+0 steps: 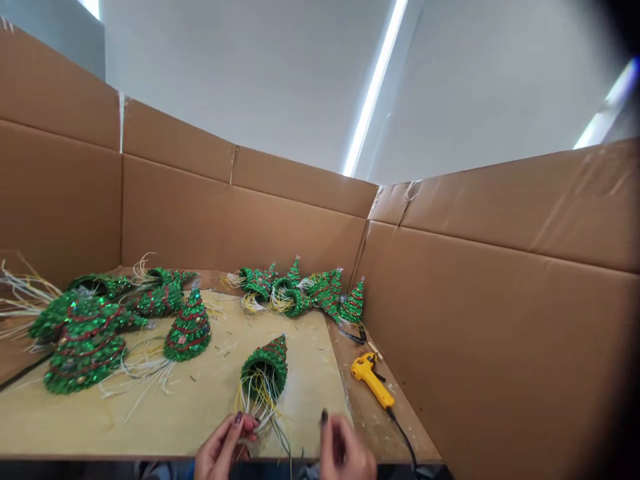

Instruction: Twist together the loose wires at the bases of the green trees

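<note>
A small green tinsel Christmas tree [280, 357] with red garland lies on its side in front of me, its hollow base facing me. White and yellow wires [261, 400] spill out of the base toward my hands. My left hand [223, 447] pinches some of these wires between thumb and fingers at the table's front edge. To the right, apart from the tree, my right hand [346, 450] is closed with its fingers curled and thumb up. Whatever it may hold is hidden or too small to make out.
More tinsel trees with loose wires are grouped at the left [83, 347] and at the back [325, 290]. One tree [189, 327] stands upright left of centre. A yellow glue gun [373, 380] with a black cord lies right. Cardboard walls [475, 320] surround the table [200, 407].
</note>
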`<state>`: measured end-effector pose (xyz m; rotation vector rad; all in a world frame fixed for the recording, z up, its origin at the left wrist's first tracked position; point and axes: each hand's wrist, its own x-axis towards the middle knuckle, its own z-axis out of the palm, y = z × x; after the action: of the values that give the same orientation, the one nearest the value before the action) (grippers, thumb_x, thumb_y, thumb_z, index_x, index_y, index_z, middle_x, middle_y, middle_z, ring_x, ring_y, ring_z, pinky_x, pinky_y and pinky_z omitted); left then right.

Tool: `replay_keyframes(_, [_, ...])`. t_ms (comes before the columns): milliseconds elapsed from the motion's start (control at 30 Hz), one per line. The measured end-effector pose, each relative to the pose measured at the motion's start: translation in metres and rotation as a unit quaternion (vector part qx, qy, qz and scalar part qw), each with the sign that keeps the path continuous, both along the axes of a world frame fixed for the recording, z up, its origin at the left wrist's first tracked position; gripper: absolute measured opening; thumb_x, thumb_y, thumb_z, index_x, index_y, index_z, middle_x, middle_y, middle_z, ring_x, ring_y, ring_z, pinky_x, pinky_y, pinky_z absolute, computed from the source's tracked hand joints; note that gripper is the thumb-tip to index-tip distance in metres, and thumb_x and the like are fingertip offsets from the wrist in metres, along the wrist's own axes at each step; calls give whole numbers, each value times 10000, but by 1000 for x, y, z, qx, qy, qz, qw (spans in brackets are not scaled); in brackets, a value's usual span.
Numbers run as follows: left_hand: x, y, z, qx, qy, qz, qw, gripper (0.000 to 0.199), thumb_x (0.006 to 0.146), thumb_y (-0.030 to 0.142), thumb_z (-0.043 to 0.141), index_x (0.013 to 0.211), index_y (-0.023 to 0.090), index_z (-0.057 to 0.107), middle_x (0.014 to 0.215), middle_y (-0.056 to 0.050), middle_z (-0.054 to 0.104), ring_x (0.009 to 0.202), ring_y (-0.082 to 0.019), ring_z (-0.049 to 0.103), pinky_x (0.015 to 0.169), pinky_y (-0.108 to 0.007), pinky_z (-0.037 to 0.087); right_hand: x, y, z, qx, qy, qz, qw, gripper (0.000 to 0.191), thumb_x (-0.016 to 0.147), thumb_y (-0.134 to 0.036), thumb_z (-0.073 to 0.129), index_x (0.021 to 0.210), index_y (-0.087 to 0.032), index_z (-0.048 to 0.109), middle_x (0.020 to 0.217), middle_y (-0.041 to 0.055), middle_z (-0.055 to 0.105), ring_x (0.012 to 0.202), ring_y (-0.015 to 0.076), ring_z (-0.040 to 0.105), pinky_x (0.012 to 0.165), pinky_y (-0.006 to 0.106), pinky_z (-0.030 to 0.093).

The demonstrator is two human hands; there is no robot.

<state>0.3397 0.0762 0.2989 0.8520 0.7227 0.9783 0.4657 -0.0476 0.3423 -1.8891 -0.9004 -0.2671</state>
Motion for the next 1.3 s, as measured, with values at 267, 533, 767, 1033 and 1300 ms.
replay_keyframes(267, [-9,-4,17,130,32,-73,988,452,712,585,627,593,149,615,646,-33,588,622,-154,521,609,-227,442,2,12,10,-16,85,10,996,308,863,-424,421,789,-183,598,662,46,633,567,160,578,536,221,392])
replay_keyframes(533, [-9,-8,21,168,71,-77,980,369,756,512,601,634,164,616,656,-23,589,651,-165,523,624,-225,424,-20,-2,22,-194,83,113,971,242,756,-344,596,578,-181,610,526,-1,545,524,128,484,500,215,286])
replay_keyframes(767, [-8,-13,27,210,104,-123,964,370,772,504,578,646,158,623,647,-39,609,654,-180,550,619,-232,431,-23,5,12,-216,19,99,971,59,691,-188,602,632,-193,605,583,-2,566,547,131,505,529,217,284])
replay_keyframes(1033, [-6,-18,21,302,207,-108,924,334,816,448,549,687,170,682,702,-55,658,687,-187,576,650,-239,423,-29,10,15,-191,34,178,965,118,735,-129,484,693,-171,586,646,-2,560,600,120,504,561,196,321])
replay_keyframes(1300, [2,-21,13,214,131,-118,961,297,728,449,644,721,152,657,681,-50,654,644,-176,578,624,-235,441,-34,9,8,-172,5,171,970,103,735,-170,504,712,-169,604,675,21,596,665,152,548,621,216,376])
